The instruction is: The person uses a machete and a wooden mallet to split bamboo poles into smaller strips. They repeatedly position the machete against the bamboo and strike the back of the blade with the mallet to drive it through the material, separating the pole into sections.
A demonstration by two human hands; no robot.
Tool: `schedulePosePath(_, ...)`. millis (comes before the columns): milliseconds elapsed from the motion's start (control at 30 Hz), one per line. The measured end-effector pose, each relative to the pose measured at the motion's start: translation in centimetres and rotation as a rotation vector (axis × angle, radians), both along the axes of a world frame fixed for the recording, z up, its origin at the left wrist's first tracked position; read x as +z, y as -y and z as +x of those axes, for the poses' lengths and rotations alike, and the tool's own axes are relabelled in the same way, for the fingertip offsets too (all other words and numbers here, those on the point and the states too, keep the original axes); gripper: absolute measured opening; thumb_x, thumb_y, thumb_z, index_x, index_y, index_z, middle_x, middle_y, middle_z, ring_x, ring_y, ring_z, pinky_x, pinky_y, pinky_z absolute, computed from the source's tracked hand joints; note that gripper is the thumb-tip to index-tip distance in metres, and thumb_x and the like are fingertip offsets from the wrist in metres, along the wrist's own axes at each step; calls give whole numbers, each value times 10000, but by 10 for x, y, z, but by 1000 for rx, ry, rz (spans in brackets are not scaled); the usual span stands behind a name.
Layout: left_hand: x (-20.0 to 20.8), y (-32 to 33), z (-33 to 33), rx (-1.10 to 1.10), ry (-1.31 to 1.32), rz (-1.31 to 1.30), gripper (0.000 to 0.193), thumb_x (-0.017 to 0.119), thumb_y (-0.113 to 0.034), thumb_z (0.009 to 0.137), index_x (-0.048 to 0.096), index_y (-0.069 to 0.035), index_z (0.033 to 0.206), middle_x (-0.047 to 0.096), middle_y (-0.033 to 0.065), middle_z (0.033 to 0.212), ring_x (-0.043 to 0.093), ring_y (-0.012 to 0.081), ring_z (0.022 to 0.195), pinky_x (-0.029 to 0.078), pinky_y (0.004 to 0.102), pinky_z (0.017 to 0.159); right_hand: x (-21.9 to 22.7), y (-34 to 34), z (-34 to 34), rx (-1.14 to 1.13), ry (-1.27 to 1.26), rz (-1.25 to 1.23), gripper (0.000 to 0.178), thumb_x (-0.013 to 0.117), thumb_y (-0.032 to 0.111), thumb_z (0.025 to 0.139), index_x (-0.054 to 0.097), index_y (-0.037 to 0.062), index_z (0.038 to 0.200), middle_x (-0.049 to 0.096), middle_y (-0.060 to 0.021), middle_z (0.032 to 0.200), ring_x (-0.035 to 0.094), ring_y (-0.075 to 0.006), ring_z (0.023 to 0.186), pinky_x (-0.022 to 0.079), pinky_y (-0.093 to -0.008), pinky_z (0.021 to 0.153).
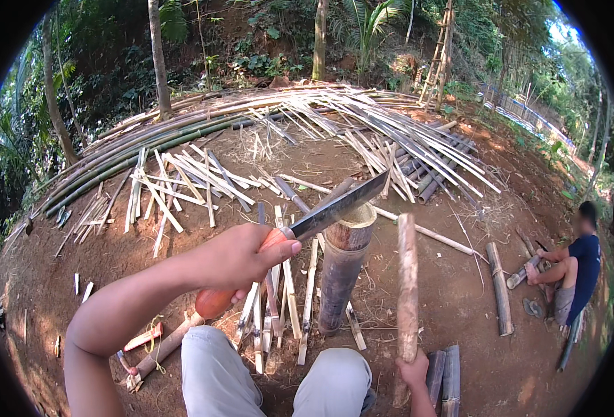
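Note:
My left hand [241, 258] is closed round the orange wooden handle of a machete [338, 207], whose broad dark blade slants up to the right. The blade passes over the top of a thick bamboo section [340, 278] standing upright in front of my knees; whether it touches the rim I cannot tell. Low on the right, my right hand [415, 372] grips the lower part of a stout wooden stick [407, 285], held upright beside the bamboo. Split bamboo strips [289, 299] lie on the ground beyond my knees, left of the section.
Piles of split strips [390, 128] and long green poles [182, 132] spread across the far ground. A person [578, 271] sits at the right, holding a bamboo piece. Short bamboo lengths [499, 288] lie between us. A sheathed tool [143, 338] lies by a log [164, 351] at my left.

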State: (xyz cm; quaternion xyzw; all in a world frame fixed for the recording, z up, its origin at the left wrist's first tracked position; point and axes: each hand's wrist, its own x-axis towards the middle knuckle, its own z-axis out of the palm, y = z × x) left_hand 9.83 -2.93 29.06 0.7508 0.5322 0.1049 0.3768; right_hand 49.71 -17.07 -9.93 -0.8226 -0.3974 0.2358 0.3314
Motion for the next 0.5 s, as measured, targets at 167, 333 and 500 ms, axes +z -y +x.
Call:
schedulePosePath(167,-1,-2,1,-50,-27,28,564,498,-515,1049,573,16,875,572,74,545,634,186,459,524,340,437,195,7,23,-32,165,848,862,867,144,814,370,-72,1485,522,-193,1384,568,-258,1210,484,-366,1017)
schedulePosePath(333,-9,-6,-8,-65,-7,84,590,480,-504,1054,543,0,755,586,105,527,650,223,463,543,367,480,413,32,28,-51,434,1417,353,666,90,961,568,-76,1256,622,-161,1123,628,-220,1021,530,-332,907)
schedulePosePath(500,-10,-4,-6,-112,6,82,563,489,-479,1057,528,-4,758,571,84,530,637,200,465,536,369,487,487,71,22,80,328,1555,322,544,82,1005,563,-89,1277,619,-151,1087,637,-218,957,544,-346,824)
